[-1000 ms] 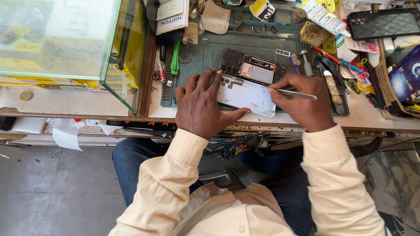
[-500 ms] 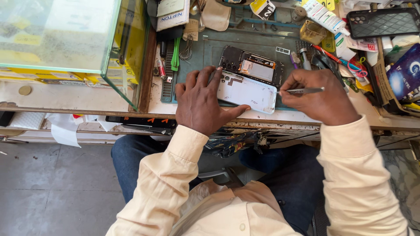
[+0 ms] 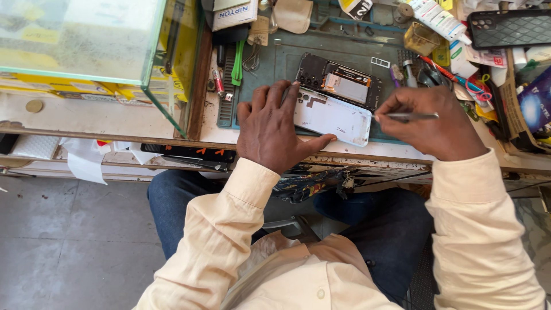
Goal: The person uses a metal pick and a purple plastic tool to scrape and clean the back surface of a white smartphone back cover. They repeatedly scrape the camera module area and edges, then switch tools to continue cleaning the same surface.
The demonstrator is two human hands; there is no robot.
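Bright, even daylight fills the head view, with only soft, short shadows under the left hand (image 3: 275,129) and right hand (image 3: 433,123); the glass case (image 3: 86,40) at upper left carries pale, washed-out glare that hides what lies inside. Focus is sharp at the centre; the cluttered right edge looks slightly soft, and straight lines bow gently toward the corners.

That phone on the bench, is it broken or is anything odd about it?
The phone lies opened on the green mat, its insides bare. Its white back cover is off, pinned by the left hand, while the right hand holds a thin metal tool at its edge.
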